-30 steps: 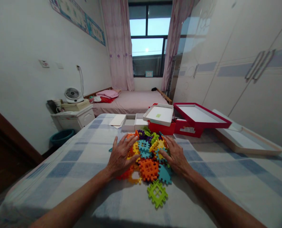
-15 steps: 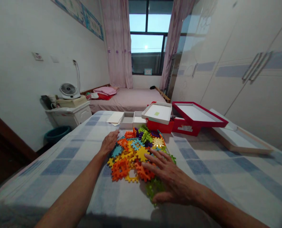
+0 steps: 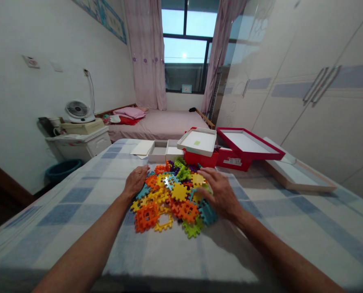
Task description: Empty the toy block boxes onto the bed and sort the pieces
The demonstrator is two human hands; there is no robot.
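Note:
A heap of colourful plastic waffle-block pieces (image 3: 172,195) lies on the blue-and-white checked cloth (image 3: 77,203) in front of me. My left hand (image 3: 135,182) rests at the heap's left edge, fingers curved loosely against the pieces. My right hand (image 3: 219,191) lies on the heap's right side, fingers spread and bent over yellow and blue pieces. An orange piece (image 3: 146,215) and a green piece (image 3: 192,228) sit at the near edge of the heap. Neither hand lifts a piece.
Behind the heap stand small white open boxes (image 3: 164,150), a red box (image 3: 199,156) with a white lid resting on it, and an open red tray (image 3: 248,146). A flat framed board (image 3: 297,175) lies at right. A bed, fan and wardrobe are beyond.
My right hand has moved from the near side of the heap up to its right side. The left hand stays at the heap's left edge. Pieces are pushed closer together.

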